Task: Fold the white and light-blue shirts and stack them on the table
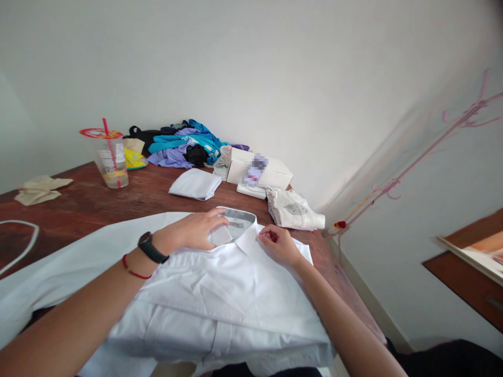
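Note:
A white collared shirt [220,298] lies folded on the brown wooden table [78,204], collar away from me. My left hand [192,230], with a black watch and a red string on the wrist, rests flat on the left side of the collar [239,222]. My right hand [277,243] pinches the right collar point between thumb and fingers. A white sleeve or cloth spreads out to the left under my left forearm.
At the back stand a plastic cup with a red straw [111,162], a heap of blue, purple and black clothes [184,144], a folded white garment [195,184], a white box [257,170] and a cream cloth bag [294,209]. A pink coat rack [432,144] leans by the wall on the right.

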A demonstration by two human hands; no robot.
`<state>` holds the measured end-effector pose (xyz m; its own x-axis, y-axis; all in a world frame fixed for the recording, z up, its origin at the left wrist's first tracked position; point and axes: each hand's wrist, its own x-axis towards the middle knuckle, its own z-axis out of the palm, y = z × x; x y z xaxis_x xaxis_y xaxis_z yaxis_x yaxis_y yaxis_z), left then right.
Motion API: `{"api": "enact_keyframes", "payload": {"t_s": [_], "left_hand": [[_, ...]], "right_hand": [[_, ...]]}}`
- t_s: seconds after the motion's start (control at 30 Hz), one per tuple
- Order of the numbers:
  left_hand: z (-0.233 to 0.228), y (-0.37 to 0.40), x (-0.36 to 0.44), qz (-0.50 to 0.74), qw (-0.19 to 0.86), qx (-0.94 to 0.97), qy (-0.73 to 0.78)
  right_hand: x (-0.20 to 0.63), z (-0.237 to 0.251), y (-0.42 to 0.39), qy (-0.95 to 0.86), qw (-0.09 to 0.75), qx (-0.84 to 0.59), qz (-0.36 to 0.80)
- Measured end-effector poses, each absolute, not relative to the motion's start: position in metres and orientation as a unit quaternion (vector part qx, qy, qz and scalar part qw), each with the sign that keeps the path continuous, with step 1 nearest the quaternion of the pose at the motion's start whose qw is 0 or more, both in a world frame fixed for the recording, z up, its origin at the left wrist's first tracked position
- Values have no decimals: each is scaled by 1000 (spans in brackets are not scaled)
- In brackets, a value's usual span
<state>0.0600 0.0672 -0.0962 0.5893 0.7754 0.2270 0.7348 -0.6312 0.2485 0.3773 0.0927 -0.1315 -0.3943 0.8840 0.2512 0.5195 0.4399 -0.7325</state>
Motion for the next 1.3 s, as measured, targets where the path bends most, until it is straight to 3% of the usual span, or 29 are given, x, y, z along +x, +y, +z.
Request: {"api": "enact_keyframes", "payload": {"t_s": [0.33, 0.57, 0.7, 1.03, 1.3], "left_hand": [[-90, 62, 62, 175, 36, 880, 439], [-83, 63, 63, 222, 18, 882, 416], [-80, 63, 62, 236, 60, 893, 379], [-92, 64, 60, 241, 85, 897, 361], [-125, 31, 39, 193, -9, 810, 554]], "right_hand": [[376, -126, 101, -784, 295, -427, 339], [335, -71, 36, -895, 181, -338, 227], [306, -86, 6, -934, 124, -259, 210], [286, -132, 4, -925, 87, -339, 147], [284, -133, 2, -930, 82, -340, 114]]}}
